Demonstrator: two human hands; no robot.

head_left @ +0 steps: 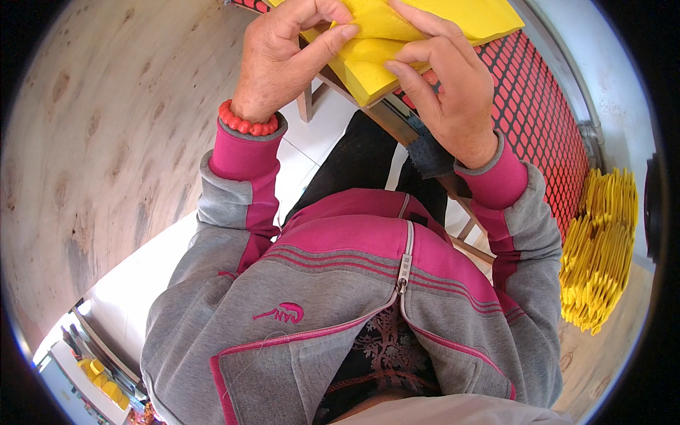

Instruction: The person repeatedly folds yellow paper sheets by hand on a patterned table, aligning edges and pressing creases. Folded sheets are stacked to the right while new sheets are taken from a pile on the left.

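Observation:
At the top of the head view, my left hand (pixel 290 53) pinches the edge of a soft yellow sheet (pixel 372 51) between thumb and fingers. To its right, my right hand (pixel 453 85) has thumb and index finger closed on another fold of the same sheet. The material looks like thin cloth or paper; which one I cannot tell. More yellow layers (pixel 489 18) lie beneath and beyond it, reaching right to a pointed corner. A red bead bracelet (pixel 246 122) circles my left wrist.
A red-and-black patterned surface (pixel 528 92) runs under the yellow layers and down the right side. Several folded yellow pieces (pixel 598 248) are piled at the right. A large wooden board (pixel 106 156) fills the left. Yellow objects (pixel 104 382) sit at the lower left.

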